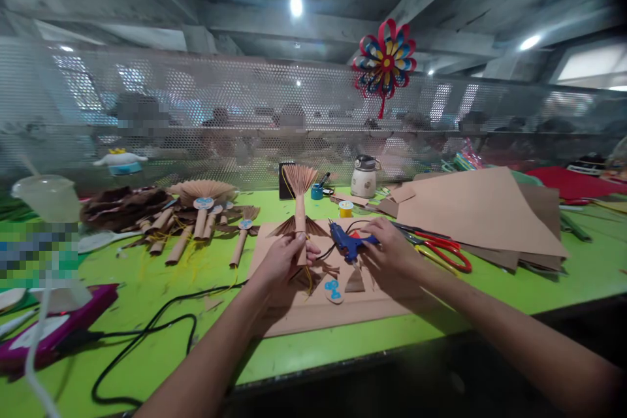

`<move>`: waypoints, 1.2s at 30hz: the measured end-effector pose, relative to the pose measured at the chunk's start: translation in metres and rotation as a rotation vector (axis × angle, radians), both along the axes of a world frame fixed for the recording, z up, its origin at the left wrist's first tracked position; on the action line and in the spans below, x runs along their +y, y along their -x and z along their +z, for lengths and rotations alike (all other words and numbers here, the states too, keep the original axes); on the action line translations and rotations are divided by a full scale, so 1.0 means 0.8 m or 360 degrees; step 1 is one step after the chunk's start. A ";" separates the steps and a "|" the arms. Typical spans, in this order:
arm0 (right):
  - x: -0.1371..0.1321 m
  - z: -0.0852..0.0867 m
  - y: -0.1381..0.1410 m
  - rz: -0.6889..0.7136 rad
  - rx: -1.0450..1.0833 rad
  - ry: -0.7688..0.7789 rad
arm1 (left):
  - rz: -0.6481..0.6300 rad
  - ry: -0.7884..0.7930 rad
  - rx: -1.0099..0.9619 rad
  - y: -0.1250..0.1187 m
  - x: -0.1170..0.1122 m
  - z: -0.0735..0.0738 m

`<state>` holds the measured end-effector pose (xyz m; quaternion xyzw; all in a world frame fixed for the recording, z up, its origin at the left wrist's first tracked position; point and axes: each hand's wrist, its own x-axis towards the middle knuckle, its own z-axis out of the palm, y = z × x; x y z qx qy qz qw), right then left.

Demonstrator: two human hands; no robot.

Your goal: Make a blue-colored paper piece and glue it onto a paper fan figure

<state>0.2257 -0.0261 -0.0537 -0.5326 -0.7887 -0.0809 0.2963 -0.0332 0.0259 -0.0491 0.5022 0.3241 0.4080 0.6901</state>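
My left hand (285,258) grips a brown paper fan (300,212) by its rolled tube handle, the pleated top standing upright. More dark pleats spread to either side behind the tube, and a yellow string hangs by the fingers. My right hand (392,248) is closed around the handle of a blue glue gun (347,243), whose nozzle points up and left toward the fan. Below the gun, a small round paper tag (334,289) with a blue print lies on the brown paper sheet (294,319), among folded paper scraps.
Several similar paper fans (203,206) lie at the left. A black cable (147,326) runs over the green table. Red-handled scissors (448,251) and stacked kraft paper (465,209) are at the right. A yellow thread spool (345,209) and kettle-shaped bottle (363,177) stand behind.
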 end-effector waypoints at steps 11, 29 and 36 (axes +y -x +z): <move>-0.068 -0.001 0.074 0.0206 -0.0086 0.0310 | 0.0087 0.0047 -0.0033 -0.001 -0.001 0.002; -0.057 -0.016 0.091 -0.0024 -0.0043 0.0633 | 0.0028 0.0037 -0.0043 0.002 0.007 -0.008; -0.056 -0.011 0.093 -0.0037 -0.0033 0.0662 | -0.0031 0.0020 -0.0058 0.003 0.002 -0.005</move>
